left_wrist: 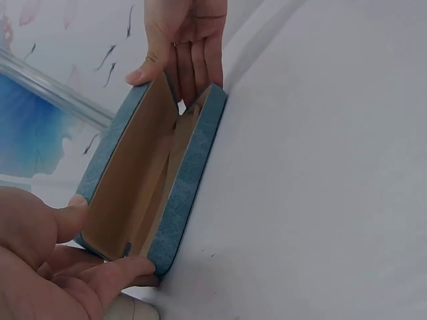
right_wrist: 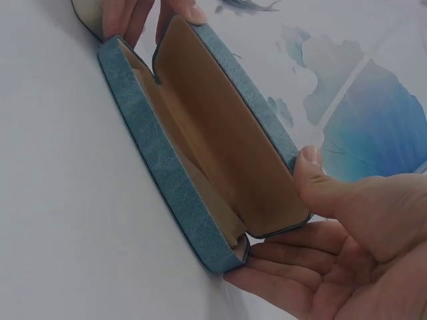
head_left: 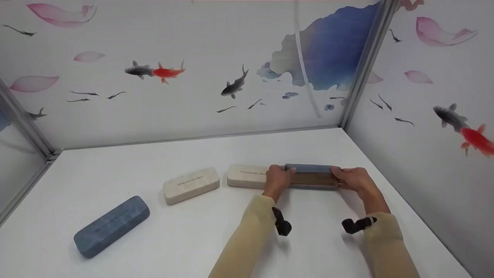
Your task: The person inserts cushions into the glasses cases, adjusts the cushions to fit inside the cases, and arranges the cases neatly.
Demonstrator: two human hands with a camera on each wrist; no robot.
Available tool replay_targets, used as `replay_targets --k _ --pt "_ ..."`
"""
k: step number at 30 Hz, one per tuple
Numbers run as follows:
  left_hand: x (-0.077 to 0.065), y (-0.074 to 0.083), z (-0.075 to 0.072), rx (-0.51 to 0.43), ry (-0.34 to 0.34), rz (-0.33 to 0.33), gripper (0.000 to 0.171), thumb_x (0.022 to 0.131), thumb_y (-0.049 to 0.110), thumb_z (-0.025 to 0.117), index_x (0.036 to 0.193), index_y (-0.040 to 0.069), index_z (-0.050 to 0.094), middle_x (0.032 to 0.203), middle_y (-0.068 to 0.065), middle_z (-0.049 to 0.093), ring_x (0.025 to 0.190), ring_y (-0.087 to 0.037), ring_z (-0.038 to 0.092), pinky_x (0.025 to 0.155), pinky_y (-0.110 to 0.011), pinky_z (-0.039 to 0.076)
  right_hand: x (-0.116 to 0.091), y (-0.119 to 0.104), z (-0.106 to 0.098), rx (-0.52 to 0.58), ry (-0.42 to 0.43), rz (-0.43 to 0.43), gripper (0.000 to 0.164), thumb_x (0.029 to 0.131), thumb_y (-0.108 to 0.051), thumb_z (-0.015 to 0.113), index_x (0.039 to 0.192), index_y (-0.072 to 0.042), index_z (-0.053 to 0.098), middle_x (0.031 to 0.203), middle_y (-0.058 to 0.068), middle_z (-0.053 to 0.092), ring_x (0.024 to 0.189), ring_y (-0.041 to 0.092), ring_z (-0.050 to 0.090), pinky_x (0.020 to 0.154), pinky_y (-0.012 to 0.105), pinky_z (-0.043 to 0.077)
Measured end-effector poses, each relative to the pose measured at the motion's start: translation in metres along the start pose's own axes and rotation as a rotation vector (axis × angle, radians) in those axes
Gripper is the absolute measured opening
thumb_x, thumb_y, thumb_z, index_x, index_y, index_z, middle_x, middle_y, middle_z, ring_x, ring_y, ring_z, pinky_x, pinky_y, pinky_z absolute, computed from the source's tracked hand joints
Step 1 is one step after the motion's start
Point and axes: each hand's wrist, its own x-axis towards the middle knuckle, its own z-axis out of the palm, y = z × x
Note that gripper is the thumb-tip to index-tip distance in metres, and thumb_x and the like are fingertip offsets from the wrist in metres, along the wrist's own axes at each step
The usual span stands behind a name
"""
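A blue glasses case [head_left: 310,168] sits at the right of the table with its lid swung up, its tan lining [right_wrist: 220,133] showing and nothing seen inside. My left hand [head_left: 278,179] grips the case's left end, thumb on the lid's rim and fingers at the lower half. At the opposite end my right hand [head_left: 357,180] holds it, the thumb [right_wrist: 310,167] pressing the lid's edge while the fingers touch the end of the base. Just left of it lies a cream glasses case [head_left: 246,175], partly covered by my left hand.
Another cream glasses case [head_left: 192,185], closed, lies left of centre. A closed blue glasses case [head_left: 112,226] rests at the front left, set at a slant. White panels [head_left: 193,116] printed with fish and petals border the white table [head_left: 185,239] at the back and sides.
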Motion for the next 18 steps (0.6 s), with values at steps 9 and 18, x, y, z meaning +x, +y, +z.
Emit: replay_targets --k 9,18 --pt "-0.003 -0.005 0.007 0.021 0.02 0.061 0.023 0.092 0.014 0.071 0.073 0.001 0.068 0.067 -0.001 0.058 0.067 -0.013 0.047 0.058 -0.022 0.036 -0.001 0.009 -0.007 0.061 -0.012 0.005 0.072 0.094 -0.033 0.07 0.146 0.009 0.043 0.137 0.023 0.06 0.1 0.003 0.065 0.094 0.024 0.056" --pt "-0.003 -0.011 0.011 0.067 0.039 0.067 0.016 0.09 0.009 0.072 0.099 -0.005 0.075 0.095 -0.009 0.076 0.085 -0.011 0.064 0.072 -0.025 0.051 0.002 0.017 -0.004 0.056 -0.024 -0.012 0.074 0.092 -0.032 0.073 0.147 0.005 0.041 0.149 0.027 0.047 0.092 -0.005 0.063 0.092 0.021 0.055"
